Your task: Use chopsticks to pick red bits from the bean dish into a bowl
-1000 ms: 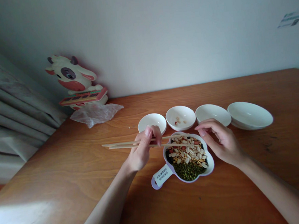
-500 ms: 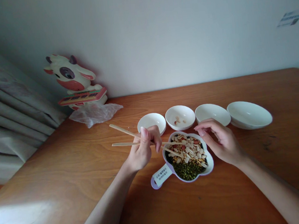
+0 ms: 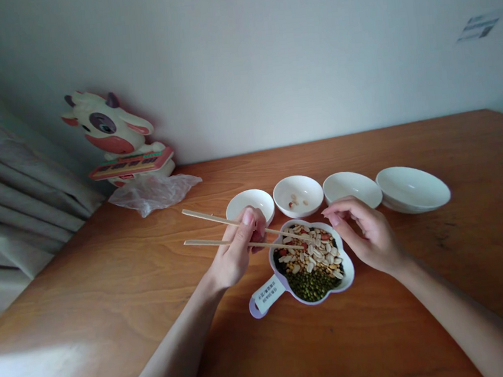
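Observation:
My left hand (image 3: 235, 252) is closed on a pair of wooden chopsticks (image 3: 213, 231), whose tips reach over a flower-shaped white bowl with a lilac handle (image 3: 346, 271). The bowl is filled with mixed peanuts, pale beans, dark beans and green mung beans (image 3: 309, 257). My right hand (image 3: 367, 233) rests against the bowl's right rim, fingers curled and pinched at its far edge. Behind the bowl stand several white dishes in a row: an empty one (image 3: 250, 203), one with a few nuts (image 3: 301, 195), and two more empty ones (image 3: 352, 188) (image 3: 412, 188).
A cartoon cow toy (image 3: 113, 136) stands at the table's back left against the wall, with crumpled clear plastic (image 3: 154, 191) in front of it. Grey curtains (image 3: 15, 187) hang at the left. The wooden table (image 3: 109, 285) runs to a near edge at the bottom.
The chopsticks went from closed and level to spread apart over the mixed bowl. The view shifted slightly; my right hand stayed on the bowl's rim.

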Tool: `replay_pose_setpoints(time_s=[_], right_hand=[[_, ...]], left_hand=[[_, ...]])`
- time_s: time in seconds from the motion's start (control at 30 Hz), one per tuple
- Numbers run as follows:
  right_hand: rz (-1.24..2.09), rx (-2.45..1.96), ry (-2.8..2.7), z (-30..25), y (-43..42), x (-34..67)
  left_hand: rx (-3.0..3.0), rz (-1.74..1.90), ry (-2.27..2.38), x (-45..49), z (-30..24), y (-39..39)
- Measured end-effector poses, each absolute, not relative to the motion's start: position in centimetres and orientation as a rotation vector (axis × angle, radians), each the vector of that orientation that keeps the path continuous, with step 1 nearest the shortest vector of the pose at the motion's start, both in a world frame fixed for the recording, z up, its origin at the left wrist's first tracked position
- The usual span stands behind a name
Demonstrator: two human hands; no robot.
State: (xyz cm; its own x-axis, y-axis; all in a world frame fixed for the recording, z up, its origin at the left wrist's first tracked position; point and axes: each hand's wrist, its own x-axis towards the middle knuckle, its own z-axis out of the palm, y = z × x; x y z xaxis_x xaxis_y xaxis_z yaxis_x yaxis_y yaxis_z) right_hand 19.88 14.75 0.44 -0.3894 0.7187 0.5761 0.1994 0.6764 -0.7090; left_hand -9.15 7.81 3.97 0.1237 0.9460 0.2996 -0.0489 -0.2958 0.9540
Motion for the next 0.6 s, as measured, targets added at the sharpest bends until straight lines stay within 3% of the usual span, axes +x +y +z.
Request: replay_pose_setpoints(time_s=[0.4, 0.6], right_hand=[[0.609, -0.702, -1.918, 0.8, 15.2, 20.1], [0.571, -0.480, -2.075, 1.4, 13.8, 19.2]], left_hand=[[1.761, 1.416, 0.937, -9.2, 3.1, 8.2], [1.780, 1.371, 0.909, -9.2, 2.2, 8.0]])
